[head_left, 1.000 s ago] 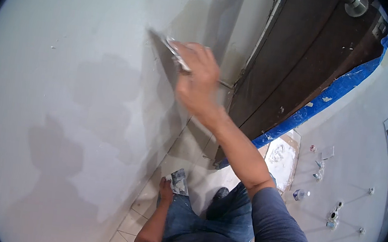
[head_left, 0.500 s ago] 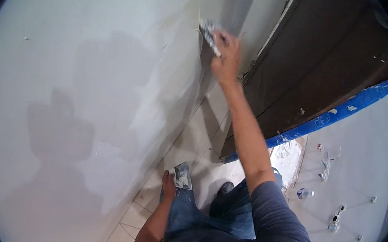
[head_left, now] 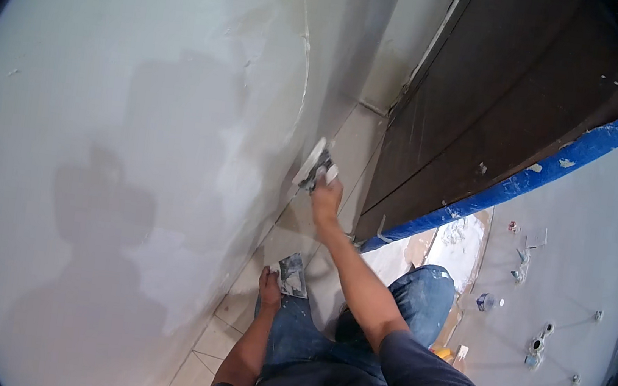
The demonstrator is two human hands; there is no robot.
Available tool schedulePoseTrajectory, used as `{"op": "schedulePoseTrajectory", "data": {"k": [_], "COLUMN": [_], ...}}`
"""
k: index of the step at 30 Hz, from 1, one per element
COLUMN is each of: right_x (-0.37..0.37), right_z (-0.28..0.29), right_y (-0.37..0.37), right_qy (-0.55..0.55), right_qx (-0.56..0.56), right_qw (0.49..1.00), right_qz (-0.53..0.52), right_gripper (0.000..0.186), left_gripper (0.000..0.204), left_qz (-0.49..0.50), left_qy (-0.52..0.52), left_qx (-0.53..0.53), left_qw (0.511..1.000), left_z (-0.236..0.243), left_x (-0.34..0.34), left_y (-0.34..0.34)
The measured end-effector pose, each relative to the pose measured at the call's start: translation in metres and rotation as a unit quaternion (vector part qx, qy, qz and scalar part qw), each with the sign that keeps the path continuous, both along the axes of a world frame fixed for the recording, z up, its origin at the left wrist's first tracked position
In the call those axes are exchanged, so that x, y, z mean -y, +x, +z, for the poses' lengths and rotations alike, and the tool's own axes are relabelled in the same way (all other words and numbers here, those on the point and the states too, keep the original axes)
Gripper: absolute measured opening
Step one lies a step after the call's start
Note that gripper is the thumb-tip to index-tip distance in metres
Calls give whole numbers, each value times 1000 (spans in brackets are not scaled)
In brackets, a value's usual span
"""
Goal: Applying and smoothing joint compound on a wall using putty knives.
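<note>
My right hand (head_left: pixel 326 199) grips a putty knife (head_left: pixel 315 162) with a wide, smeared blade, held low by the white wall (head_left: pixel 212 37) near where it meets the tiled floor. My left hand (head_left: pixel 270 288) holds a rectangular plastering blade (head_left: pixel 292 275) with grey-white compound on it, just above my left leg. A thin pale ridge of compound (head_left: pixel 305 55) runs on the wall above the knife. My shadow falls across the wall's left part.
A dark door (head_left: pixel 490 76) edged with blue tape (head_left: pixel 541 166) stands at right. Beyond it are a white-smeared board (head_left: pixel 454 248), a light wall (head_left: pixel 576 254) with several pipe fittings (head_left: pixel 536 345), a clear plastic item (head_left: pixel 489 303) and a yellow object (head_left: pixel 444 354). Pale tiles (head_left: pixel 216 342) line the floor.
My right hand and knife have come down from high on the wall to near its foot, leaving the pale ridge in view. My right knee shows more; my left hand has barely moved.
</note>
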State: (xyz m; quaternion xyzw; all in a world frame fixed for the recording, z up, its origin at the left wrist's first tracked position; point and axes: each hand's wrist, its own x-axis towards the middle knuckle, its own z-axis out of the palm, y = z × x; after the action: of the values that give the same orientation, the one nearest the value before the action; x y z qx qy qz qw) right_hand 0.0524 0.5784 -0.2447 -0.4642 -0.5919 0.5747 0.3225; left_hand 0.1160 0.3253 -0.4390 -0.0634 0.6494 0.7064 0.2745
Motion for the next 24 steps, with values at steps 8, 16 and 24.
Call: {"op": "schedulePoseTrajectory", "data": {"k": [8, 16, 24], "right_x": [-71, -28, 114], "right_z": [94, 282, 349], "right_y": [-63, -62, -33], "right_qy": [-217, 116, 562], "right_qx": [-97, -201, -204], "right_qw": [971, 973, 802], "right_qz": [26, 8, 7], "right_gripper": [29, 38, 40], "left_gripper": [19, 12, 14], "left_qz": [-63, 37, -74], "left_qy": [142, 115, 75], "left_qx": [10, 30, -71], "left_qw": [988, 992, 992], "left_z": [-1, -4, -28], "left_x": [2, -4, 1], "left_y": [-9, -5, -12]}}
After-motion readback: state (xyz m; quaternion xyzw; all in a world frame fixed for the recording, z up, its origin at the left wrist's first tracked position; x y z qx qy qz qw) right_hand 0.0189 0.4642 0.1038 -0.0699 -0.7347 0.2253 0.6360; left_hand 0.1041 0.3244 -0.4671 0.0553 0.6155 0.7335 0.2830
